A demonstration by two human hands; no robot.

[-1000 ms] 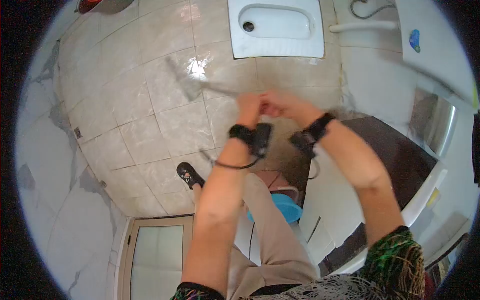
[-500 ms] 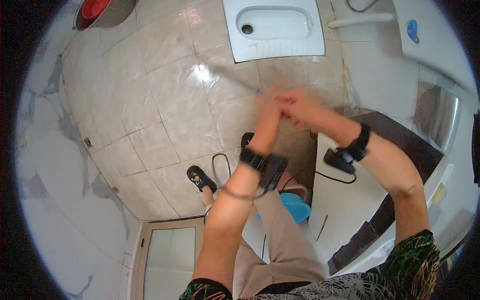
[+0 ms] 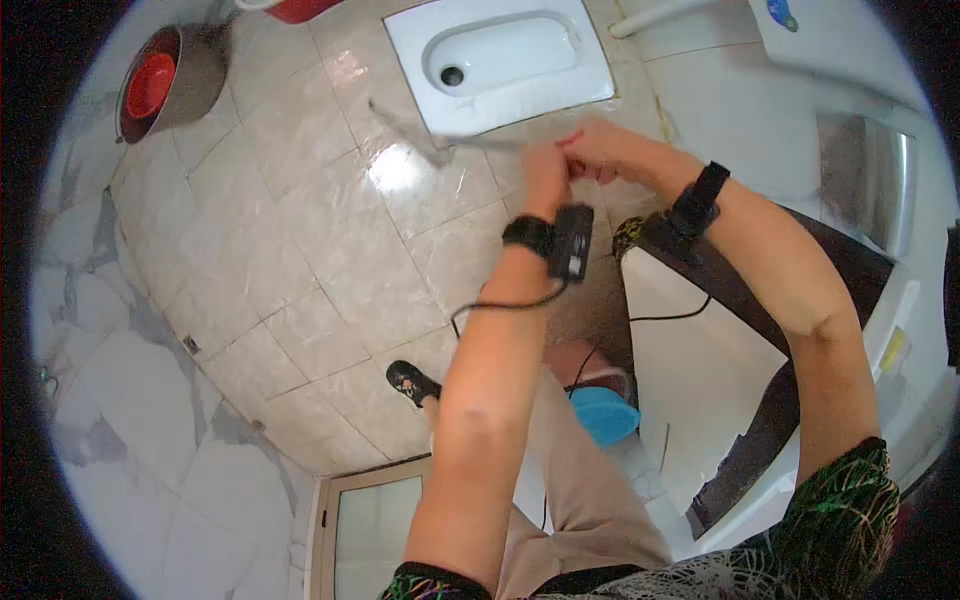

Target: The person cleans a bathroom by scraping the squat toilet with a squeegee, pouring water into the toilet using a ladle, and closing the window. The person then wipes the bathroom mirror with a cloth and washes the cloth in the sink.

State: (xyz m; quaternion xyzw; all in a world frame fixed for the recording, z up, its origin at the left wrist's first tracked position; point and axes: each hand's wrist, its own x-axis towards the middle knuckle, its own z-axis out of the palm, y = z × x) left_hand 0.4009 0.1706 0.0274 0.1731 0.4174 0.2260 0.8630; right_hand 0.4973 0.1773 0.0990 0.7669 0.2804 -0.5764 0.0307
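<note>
My left hand (image 3: 547, 178) is closed and held out over the tiled floor. Against it, a little to the right, my right hand (image 3: 605, 155) is curled with its fingers bent in. A thin grey stick-like thing (image 3: 475, 141), smeared by motion, sticks out leftward from my left hand toward the front edge of the squat toilet. Its far end is too blurred to name. Some red shows at my right fingers; whether it is part of the held thing I cannot tell. Both wrists wear black straps with small boxes and cables.
A white squat toilet (image 3: 405, 60) is set in the floor ahead. At the far left stands a grey bucket (image 3: 203, 85) holding a red basket (image 3: 152, 85). A blue basin (image 3: 605, 415) sits by my legs, beside a white panel (image 3: 690, 360) with dark edges.
The view has shifted, bringing the bucket further in. Both hands, still together, appear slightly higher in the picture. The grey thing now lies flatter and reaches farther left.
</note>
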